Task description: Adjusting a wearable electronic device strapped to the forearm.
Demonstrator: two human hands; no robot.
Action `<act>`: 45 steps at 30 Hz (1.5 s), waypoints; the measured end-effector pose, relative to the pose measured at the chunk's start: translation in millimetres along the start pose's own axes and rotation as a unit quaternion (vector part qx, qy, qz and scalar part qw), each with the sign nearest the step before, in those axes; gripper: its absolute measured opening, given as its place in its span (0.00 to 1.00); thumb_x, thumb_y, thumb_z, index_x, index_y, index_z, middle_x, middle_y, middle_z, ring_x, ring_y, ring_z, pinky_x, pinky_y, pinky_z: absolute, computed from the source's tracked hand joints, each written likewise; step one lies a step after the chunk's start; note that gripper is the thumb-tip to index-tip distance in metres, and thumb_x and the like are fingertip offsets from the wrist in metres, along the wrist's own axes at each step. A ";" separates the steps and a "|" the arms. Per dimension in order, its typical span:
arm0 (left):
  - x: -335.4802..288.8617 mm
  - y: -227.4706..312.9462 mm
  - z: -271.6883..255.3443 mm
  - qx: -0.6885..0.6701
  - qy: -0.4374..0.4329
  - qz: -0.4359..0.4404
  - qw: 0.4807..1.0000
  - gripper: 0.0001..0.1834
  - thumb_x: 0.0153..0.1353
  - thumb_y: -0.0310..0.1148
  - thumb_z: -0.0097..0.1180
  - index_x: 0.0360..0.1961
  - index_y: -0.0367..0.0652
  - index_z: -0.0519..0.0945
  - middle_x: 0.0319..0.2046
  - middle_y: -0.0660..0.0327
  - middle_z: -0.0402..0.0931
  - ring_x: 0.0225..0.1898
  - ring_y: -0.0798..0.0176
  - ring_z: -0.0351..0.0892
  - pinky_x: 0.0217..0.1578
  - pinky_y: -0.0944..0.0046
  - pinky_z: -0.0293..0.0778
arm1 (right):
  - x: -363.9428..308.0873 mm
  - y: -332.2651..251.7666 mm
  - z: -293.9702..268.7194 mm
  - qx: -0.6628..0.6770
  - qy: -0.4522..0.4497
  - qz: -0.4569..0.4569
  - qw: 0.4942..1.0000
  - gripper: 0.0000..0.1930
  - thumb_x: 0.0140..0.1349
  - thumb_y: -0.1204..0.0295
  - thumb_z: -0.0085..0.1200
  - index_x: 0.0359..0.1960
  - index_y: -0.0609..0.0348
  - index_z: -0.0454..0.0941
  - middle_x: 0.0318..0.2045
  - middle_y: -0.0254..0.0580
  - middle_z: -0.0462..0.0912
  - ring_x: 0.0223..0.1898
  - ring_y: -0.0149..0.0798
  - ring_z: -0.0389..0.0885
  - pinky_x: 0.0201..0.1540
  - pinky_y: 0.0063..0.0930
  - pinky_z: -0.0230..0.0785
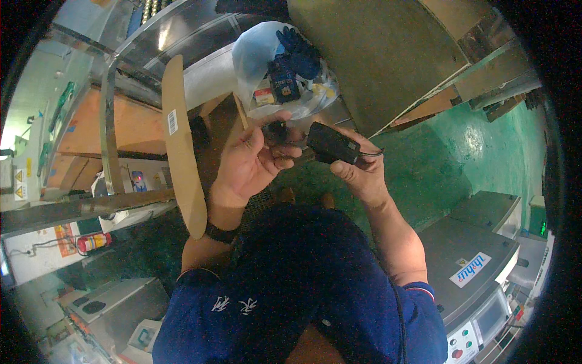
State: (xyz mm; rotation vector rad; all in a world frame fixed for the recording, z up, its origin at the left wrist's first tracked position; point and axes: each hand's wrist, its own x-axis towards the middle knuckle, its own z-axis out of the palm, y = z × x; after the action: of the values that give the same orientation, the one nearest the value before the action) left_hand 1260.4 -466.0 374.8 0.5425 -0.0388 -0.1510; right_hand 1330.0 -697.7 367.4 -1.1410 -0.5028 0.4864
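At the far left is a red cylinder, then a long brown board with a white label. Just right of the board is the left hand, a dark band on its wrist; its grip is partly curled, fingers bent around a small black piece whose details are blurred. Beyond the hands, a pale plastic bag holds a dark glove and a dark blue packet. Next, the right hand has its grip closed around a black box, near the small piece but apart from it, with a thin cord at its right end. Further right are the green floor and a grey machine
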 end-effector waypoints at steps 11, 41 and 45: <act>-1.8 -7.2 2.7 0.086 0.070 0.020 0.994 0.28 0.70 0.44 0.52 0.63 0.35 0.70 0.51 0.51 0.79 0.46 0.55 0.83 0.40 0.59 0.80 | -3.0 3.7 -1.6 0.003 0.001 0.002 1.000 0.33 0.55 0.63 0.71 0.59 0.68 0.74 0.52 0.43 0.82 0.53 0.37 0.78 0.59 0.34 0.69; -7.4 -5.5 23.9 0.354 0.184 -0.008 0.917 0.27 0.70 0.56 0.48 0.50 0.42 0.78 0.22 0.63 0.76 0.17 0.73 0.71 0.16 0.73 0.64 | 0.6 20.7 -9.5 -0.022 -0.088 0.005 0.996 0.31 0.49 0.75 0.73 0.57 0.62 0.78 0.58 0.45 0.78 0.60 0.40 0.75 0.65 0.38 0.63; -7.5 -9.6 18.1 0.308 0.127 0.003 0.943 0.28 0.68 0.54 0.53 0.55 0.41 0.77 0.22 0.63 0.74 0.20 0.73 0.71 0.20 0.72 0.65 | 2.4 22.6 -8.7 -0.020 -0.098 -0.010 0.995 0.30 0.49 0.74 0.73 0.57 0.62 0.78 0.57 0.44 0.79 0.59 0.38 0.75 0.64 0.36 0.64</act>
State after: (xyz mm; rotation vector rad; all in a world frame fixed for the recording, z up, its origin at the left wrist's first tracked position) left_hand 1250.3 -482.3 385.4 1.1855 0.1701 -0.0581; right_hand 1334.8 -694.9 343.7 -1.1312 -0.6965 0.5759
